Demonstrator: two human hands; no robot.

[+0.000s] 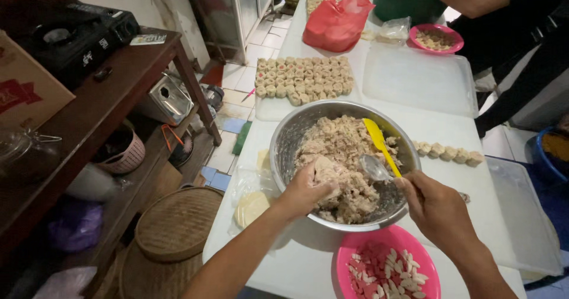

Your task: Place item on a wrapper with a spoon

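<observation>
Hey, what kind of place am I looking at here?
Probably a small home kitchen used for making dumplings in batches. A metal bowl of minced filling sits on a long white table, rows of shaped dumplings lie on a tray, and a portable gas stove stands on a wooden shelf.

The pink bowl (388, 266) runs off the bottom edge — the spoon (376, 168) blurs.

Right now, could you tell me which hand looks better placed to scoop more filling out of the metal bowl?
Probably the right hand: it holds a metal spoon whose bowl is already over the minced filling inside the metal bowl. The left hand is occupied, cupping a filled wrapper.
</observation>
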